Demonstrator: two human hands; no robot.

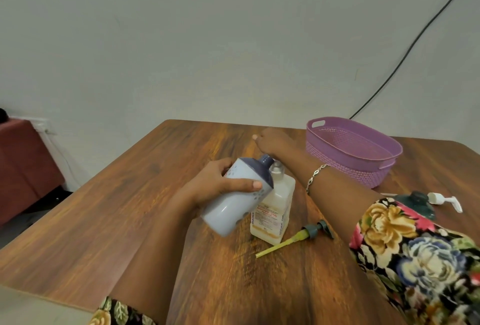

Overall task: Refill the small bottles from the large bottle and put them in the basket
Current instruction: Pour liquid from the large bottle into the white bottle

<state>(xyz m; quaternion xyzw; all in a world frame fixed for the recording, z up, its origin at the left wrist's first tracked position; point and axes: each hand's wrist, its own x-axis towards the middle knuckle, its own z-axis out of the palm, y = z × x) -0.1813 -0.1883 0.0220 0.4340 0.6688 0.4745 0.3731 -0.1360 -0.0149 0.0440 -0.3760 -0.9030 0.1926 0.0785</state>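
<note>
Lavender small bottle (228, 211) aslant in left hand (220, 183), beside large bottle (278, 201)

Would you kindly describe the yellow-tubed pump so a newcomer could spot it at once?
Start at the wooden table and find the clear square bottle near its middle. Beside its base lies the pump; unlike the white pump farther right, it has a dark head and yellow-green tube.
</note>
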